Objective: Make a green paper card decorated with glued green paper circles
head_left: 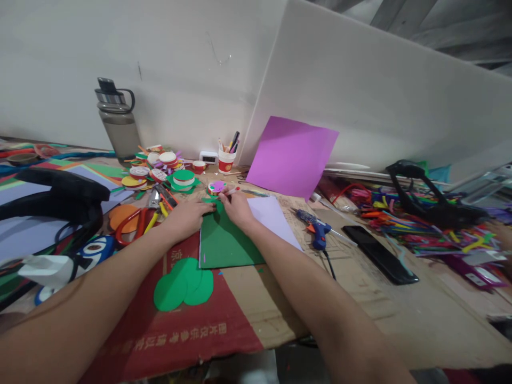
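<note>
My left hand (191, 212) lies flat, pinning the green sheet (226, 242) at its far edge. My right hand (237, 205) pinches a pen (233, 190), tip at twelve o'clock. Open cardboard lies toward five o'clock. The red panel's (168, 330) print reads upside down, illegible. What lies under my palms is hidden.

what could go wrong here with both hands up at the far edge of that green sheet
1. The left hand presses the green sheet while the right hand holds a small pen-like tool at its far edge; if the sheet slips on the cardboard, the line may wander.
2. The glue gun lies close by the right forearm, its cord trailing; a sweep of the arm might knock it.
3. The green paper circles lie loose beneath the left forearm and could be brushed aside.
</note>
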`<state>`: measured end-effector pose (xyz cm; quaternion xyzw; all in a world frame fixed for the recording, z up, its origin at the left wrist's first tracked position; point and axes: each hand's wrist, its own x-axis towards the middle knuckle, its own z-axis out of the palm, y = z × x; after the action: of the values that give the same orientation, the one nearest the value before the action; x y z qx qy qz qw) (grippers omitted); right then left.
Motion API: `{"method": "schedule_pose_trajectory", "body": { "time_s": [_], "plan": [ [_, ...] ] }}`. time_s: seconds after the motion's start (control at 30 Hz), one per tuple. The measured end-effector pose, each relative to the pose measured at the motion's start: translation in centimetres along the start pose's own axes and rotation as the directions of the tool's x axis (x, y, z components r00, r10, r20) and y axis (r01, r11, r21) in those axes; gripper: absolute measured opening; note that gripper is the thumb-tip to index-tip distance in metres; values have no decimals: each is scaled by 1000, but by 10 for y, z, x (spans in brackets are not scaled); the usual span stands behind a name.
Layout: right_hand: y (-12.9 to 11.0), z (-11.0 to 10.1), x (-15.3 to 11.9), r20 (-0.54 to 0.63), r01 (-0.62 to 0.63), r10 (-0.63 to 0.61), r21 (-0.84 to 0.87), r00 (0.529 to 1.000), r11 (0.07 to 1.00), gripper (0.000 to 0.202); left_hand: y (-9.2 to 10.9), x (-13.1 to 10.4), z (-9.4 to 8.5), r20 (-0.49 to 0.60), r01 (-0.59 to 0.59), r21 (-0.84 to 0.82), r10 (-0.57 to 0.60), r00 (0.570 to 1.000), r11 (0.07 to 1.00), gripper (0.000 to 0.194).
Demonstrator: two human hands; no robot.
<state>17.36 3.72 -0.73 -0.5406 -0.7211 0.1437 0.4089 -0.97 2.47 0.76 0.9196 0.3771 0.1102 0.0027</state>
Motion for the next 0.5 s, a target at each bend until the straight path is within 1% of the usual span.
{"method": "schedule_pose_trajectory", "body": {
  "time_s": [0.17, 0.27, 0.5],
  "plan": [
    [0, 0, 0, -6, 14, -14, -25, 1000, 1000, 18, -1, 1, 1, 1, -4, -9, 4, 1000, 1000, 50],
    [0, -1, 0, -3, 0, 0, -33, 1000, 999, 17, -2, 0, 2, -8, 0, -35, -1, 1000, 999, 50],
    [-2, -3, -3, -32, -11, 9, -72, 999, 997, 15, -3, 0, 3, -4, 17, -35, -17, 1000, 999, 52]
  ]
}}
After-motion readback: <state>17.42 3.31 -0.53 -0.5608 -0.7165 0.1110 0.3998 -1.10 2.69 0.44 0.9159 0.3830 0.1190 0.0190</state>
